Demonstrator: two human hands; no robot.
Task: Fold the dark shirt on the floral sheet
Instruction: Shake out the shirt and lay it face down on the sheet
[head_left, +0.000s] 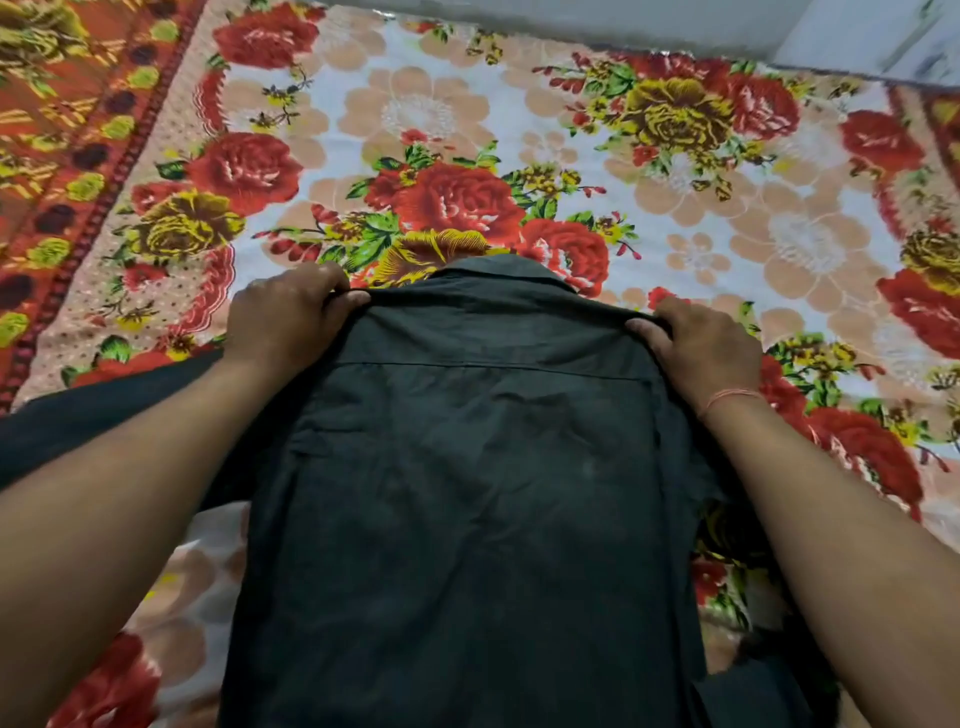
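The dark shirt (467, 493) is spread back side up over the floral sheet (519, 119), its collar pointing away from me. My left hand (291, 312) pinches the shirt's left shoulder between thumb and fingers. My right hand (701, 348) grips the right shoulder the same way; a thin red thread circles that wrist. A dark sleeve runs out to the left under my left forearm. The shirt's lower hem is cut off by the bottom of the view.
The floral sheet stretches far ahead and to both sides. A patterned red-orange border (78, 130) runs along its left side. A pale wall or floor strip (675, 21) lies past the sheet's far edge.
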